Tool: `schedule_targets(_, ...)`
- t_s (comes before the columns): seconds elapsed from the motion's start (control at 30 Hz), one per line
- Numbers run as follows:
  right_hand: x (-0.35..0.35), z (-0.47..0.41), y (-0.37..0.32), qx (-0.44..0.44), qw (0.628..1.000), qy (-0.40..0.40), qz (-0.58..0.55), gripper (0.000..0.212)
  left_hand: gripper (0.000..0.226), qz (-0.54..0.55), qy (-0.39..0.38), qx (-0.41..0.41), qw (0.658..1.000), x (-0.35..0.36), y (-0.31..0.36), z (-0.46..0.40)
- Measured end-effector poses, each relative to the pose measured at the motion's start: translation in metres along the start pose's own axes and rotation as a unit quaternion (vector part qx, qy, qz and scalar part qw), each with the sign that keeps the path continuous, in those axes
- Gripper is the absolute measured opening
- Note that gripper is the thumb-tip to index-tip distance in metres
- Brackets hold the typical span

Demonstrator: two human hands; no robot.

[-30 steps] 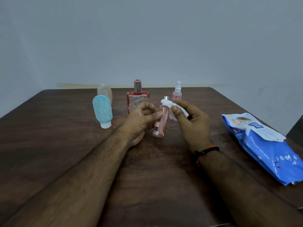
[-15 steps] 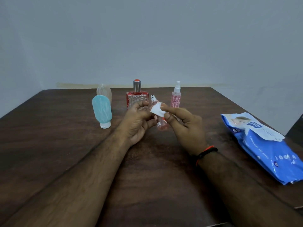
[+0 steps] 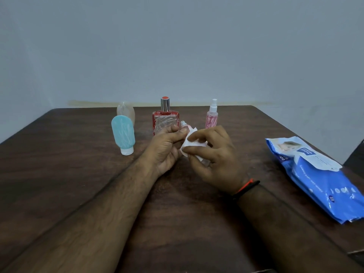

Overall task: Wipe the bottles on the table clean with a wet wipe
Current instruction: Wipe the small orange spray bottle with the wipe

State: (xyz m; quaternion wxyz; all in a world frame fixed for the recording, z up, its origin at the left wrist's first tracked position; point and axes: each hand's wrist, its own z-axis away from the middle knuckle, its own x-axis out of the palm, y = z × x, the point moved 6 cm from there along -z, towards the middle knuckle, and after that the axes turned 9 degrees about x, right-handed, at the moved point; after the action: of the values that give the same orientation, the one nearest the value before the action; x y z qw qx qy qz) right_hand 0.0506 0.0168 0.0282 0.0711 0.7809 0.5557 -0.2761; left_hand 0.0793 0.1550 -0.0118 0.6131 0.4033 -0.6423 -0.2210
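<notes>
My left hand (image 3: pixel 167 146) pinches a small pink bottle (image 3: pixel 185 126) near its top, above the dark wooden table (image 3: pixel 69 174). Only the bottle's silver nozzle and shoulder show. My right hand (image 3: pixel 212 154) holds a white wet wipe (image 3: pixel 192 141) wrapped round the bottle's body, thumb and fingers curled over it. Behind stand a red square perfume bottle (image 3: pixel 165 120), a slim pink spray bottle (image 3: pixel 212 117), a light-blue tube (image 3: pixel 123 134) standing on its white cap, and a clear tube (image 3: pixel 126 111) behind it.
A blue pack of wet wipes (image 3: pixel 315 174) lies at the right side of the table, near the edge, its flap up. A grey wall rises behind the table's far edge.
The pink bottle has turned from leaning right to leaning left and dropped lower between my hands. My right hand slid the wipe from the bottle's top down over its body.
</notes>
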Motion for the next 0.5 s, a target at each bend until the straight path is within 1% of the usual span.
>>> schedule_targets(0.13, -0.002, -0.001, -0.005, -0.014, 1.0, 0.002, 0.024, 0.01, 0.015, -0.008, -0.002, -0.007, 1.0, 0.001, 0.0, 0.001)
schedule_targets(0.23, -0.005, -0.001, -0.007, -0.01, 1.0, 0.004, 0.02, 0.008, 0.03, -0.016, -0.005, -0.002, 1.0, 0.002, 0.0, 0.002)
schedule_targets(0.27, -0.006, -0.001, -0.007, -0.006, 1.0, 0.005, 0.02, 0.008, 0.032, -0.017, -0.004, -0.001, 1.0, 0.002, 0.0, 0.002)
schedule_targets(0.3, -0.008, -0.002, -0.006, 0.0, 1.0, 0.008, 0.02, 0.008, 0.03, -0.015, -0.003, -0.001, 1.0, 0.003, 0.001, 0.002)
schedule_targets(0.4, -0.017, -0.001, -0.002, 0.03, 0.999, 0.039, 0.007, 0.01, 0.012, -0.003, 0.0, -0.003, 1.0, 0.004, 0.001, 0.004)
schedule_targets(0.5, -0.024, -0.001, 0.006, 0.077, 0.994, 0.081, 0.001, 0.012, 0.009, 0.002, 0.0, -0.011, 1.0, 0.007, 0.002, 0.006)
